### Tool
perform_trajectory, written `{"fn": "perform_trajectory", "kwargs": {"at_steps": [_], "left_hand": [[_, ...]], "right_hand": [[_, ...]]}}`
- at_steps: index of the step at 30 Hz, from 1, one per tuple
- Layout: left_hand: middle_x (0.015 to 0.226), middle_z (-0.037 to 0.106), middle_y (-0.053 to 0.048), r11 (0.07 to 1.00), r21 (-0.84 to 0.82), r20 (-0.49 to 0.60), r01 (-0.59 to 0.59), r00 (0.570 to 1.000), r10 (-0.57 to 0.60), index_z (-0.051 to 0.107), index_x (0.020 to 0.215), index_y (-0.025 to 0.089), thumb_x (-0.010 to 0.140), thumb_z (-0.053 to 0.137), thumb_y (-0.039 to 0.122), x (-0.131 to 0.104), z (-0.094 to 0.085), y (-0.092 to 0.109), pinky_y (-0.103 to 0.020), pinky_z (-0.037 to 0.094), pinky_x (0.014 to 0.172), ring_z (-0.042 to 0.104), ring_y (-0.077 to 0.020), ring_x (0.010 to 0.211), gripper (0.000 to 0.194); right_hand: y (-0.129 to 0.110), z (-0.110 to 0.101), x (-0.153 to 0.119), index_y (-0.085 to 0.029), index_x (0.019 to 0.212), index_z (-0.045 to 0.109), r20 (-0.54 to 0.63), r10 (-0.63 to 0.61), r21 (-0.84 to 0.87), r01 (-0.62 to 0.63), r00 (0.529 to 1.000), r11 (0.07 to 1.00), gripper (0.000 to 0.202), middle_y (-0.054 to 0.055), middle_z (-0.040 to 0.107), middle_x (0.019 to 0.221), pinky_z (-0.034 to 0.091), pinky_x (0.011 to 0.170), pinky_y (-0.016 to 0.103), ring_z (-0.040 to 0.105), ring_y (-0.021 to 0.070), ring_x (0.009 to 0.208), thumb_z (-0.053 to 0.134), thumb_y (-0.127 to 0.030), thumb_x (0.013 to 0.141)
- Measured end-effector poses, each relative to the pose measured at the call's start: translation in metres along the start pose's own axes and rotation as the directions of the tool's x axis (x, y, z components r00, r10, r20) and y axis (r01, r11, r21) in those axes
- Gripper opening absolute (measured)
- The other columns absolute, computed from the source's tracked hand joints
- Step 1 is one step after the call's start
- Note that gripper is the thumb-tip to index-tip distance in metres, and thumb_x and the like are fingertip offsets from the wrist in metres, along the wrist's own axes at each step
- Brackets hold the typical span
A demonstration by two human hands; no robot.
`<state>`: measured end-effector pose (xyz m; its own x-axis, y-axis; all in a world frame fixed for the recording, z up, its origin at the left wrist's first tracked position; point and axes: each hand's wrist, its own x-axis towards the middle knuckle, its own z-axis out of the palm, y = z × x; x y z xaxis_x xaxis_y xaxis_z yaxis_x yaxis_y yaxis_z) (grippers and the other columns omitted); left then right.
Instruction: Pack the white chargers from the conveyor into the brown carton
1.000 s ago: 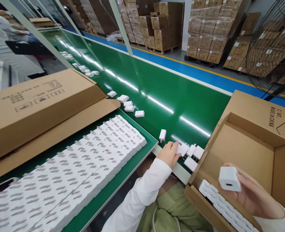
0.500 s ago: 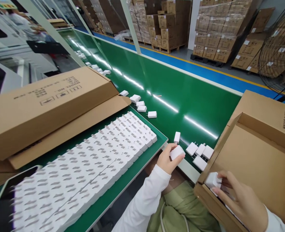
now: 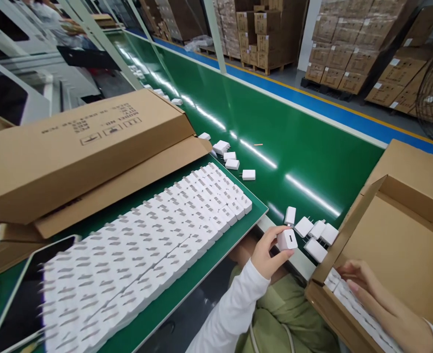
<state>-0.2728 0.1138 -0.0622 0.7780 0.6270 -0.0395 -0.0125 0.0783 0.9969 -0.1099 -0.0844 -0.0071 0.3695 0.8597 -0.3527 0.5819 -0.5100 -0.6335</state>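
Note:
My left hand (image 3: 269, 252) pinches a white charger (image 3: 287, 239) between thumb and fingers, just beyond the counter edge. Its port face, with a dark slot, is turned towards me. My right hand (image 3: 376, 291) is inside the open cardboard box (image 3: 403, 235), above a row of white chargers (image 3: 359, 304) along the near wall. Its thumb and fingers are apart, close to the charger at the row's far end (image 3: 332, 278); part of the row is hidden under the hand. Several loose chargers (image 3: 316, 250) lie on the green surface between the box and my left hand.
A block of white chargers (image 3: 146, 255), prongs up, covers the green board (image 3: 197, 284) at left. Behind it rests a large carton (image 3: 91, 147) with a flap out. More chargers (image 3: 232, 164) lie on the green belt (image 3: 260, 117). Stacked cartons (image 3: 341, 46) stand beyond.
The charger in my right hand has gone down into the box row, and the fingers have come off it. My left hand has turned its charger so the port shows. The view has shifted.

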Motion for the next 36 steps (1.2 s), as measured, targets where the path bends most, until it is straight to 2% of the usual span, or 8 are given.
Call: {"fn": "perform_trajectory", "kwargs": {"at_steps": [5, 12, 16, 19, 21, 25, 31, 36], "left_hand": [[0.104, 0.053, -0.006, 0.996, 0.084, -0.052, -0.016, 0.998, 0.020, 0.051, 0.107, 0.020, 0.065, 0.052, 0.007, 0.002, 0.003, -0.003, -0.031, 0.046, 0.082, 0.051, -0.0188, 0.096, 0.044], [0.099, 0.056, -0.007, 0.973, 0.102, -0.121, -0.209, 0.968, 0.220, 0.053, 0.098, 0.019, 0.062, 0.052, 0.003, -0.004, 0.007, 0.005, -0.036, 0.045, 0.086, 0.054, -0.0212, 0.097, 0.039], [0.103, 0.058, -0.008, 0.950, 0.073, -0.152, -0.305, 0.938, 0.313, 0.055, 0.097, 0.019, 0.068, 0.055, 0.005, -0.011, 0.001, 0.014, -0.040, 0.042, 0.093, 0.054, -0.0239, 0.104, 0.033], [0.104, 0.059, -0.007, 0.929, 0.078, -0.187, -0.362, 0.910, 0.370, 0.056, 0.100, 0.021, 0.069, 0.057, 0.004, -0.013, -0.002, 0.020, -0.041, 0.040, 0.094, 0.053, -0.0239, 0.105, 0.036], [0.106, 0.058, -0.007, 0.928, 0.088, -0.172, -0.361, 0.912, 0.371, 0.055, 0.104, 0.023, 0.069, 0.059, 0.006, -0.014, 0.001, 0.024, -0.040, 0.040, 0.094, 0.053, -0.0235, 0.105, 0.039], [0.106, 0.054, -0.008, 0.970, 0.072, -0.065, -0.233, 0.969, 0.238, 0.053, 0.113, 0.023, 0.071, 0.066, 0.027, -0.015, 0.014, 0.037, -0.036, 0.044, 0.087, 0.054, -0.0223, 0.095, 0.045], [0.105, 0.050, -0.008, 0.986, 0.112, 0.175, -0.122, 0.979, 0.101, 0.048, 0.122, 0.025, 0.075, 0.059, 0.036, -0.010, 0.043, 0.054, -0.034, 0.045, 0.079, 0.053, -0.0213, 0.089, 0.049], [0.100, 0.052, -0.005, 0.953, 0.286, 0.358, -0.100, 0.934, -0.009, 0.054, 0.111, 0.025, 0.064, 0.067, 0.024, 0.007, 0.091, 0.067, -0.033, 0.046, 0.077, 0.054, -0.0204, 0.085, 0.048]], "right_hand": [[-0.006, -0.040, 0.046, -0.026, 0.100, 0.055, -0.172, -0.349, -0.566, 0.198, 0.921, 0.800, 0.031, 0.007, 0.062, 0.100, 0.053, 0.065, 0.038, 0.060, 0.0241, 0.087, 0.032, -0.041, 0.086], [-0.061, 0.000, 0.170, -0.019, 0.104, 0.059, 0.386, -0.476, -0.602, 0.607, 0.790, 0.518, 0.041, 0.011, 0.061, 0.106, 0.046, 0.078, 0.041, 0.055, 0.0264, 0.101, 0.041, -0.001, 0.072], [-0.069, -0.001, 0.185, -0.017, 0.083, 0.060, 0.398, -0.485, -0.575, 0.624, 0.779, 0.529, 0.023, 0.009, 0.064, 0.081, 0.044, 0.075, 0.040, 0.060, 0.0246, 0.083, 0.041, -0.006, 0.076], [-0.072, -0.018, 0.166, -0.019, 0.093, 0.052, 0.230, -0.478, -0.355, 0.531, 0.848, 0.770, 0.016, 0.005, 0.063, 0.081, 0.047, 0.065, 0.031, 0.060, 0.0192, 0.074, 0.047, -0.023, 0.078], [-0.073, -0.028, 0.141, -0.023, 0.096, 0.046, 0.104, -0.325, 0.168, 0.305, 0.940, 0.937, 0.026, 0.001, 0.061, 0.074, 0.049, 0.059, 0.028, 0.060, 0.0172, 0.067, 0.053, -0.037, 0.075], [-0.060, -0.036, 0.077, -0.032, 0.119, 0.042, 0.130, 0.090, 0.874, -0.157, 0.987, 0.460, 0.049, 0.001, 0.065, 0.086, 0.053, 0.069, 0.030, 0.064, 0.0181, 0.076, 0.057, -0.042, 0.074], [0.012, -0.028, -0.006, -0.029, 0.106, 0.059, 0.312, 0.086, 0.939, -0.321, 0.946, 0.124, 0.043, 0.004, 0.068, 0.079, 0.054, 0.073, 0.028, 0.066, 0.0173, 0.074, 0.039, -0.057, 0.080], [0.042, -0.035, -0.056, -0.029, 0.110, 0.045, 0.056, 0.278, 0.855, -0.190, 0.959, 0.483, 0.041, 0.006, 0.064, 0.101, 0.053, 0.079, 0.037, 0.063, 0.0222, 0.089, 0.047, -0.054, 0.078]]}}
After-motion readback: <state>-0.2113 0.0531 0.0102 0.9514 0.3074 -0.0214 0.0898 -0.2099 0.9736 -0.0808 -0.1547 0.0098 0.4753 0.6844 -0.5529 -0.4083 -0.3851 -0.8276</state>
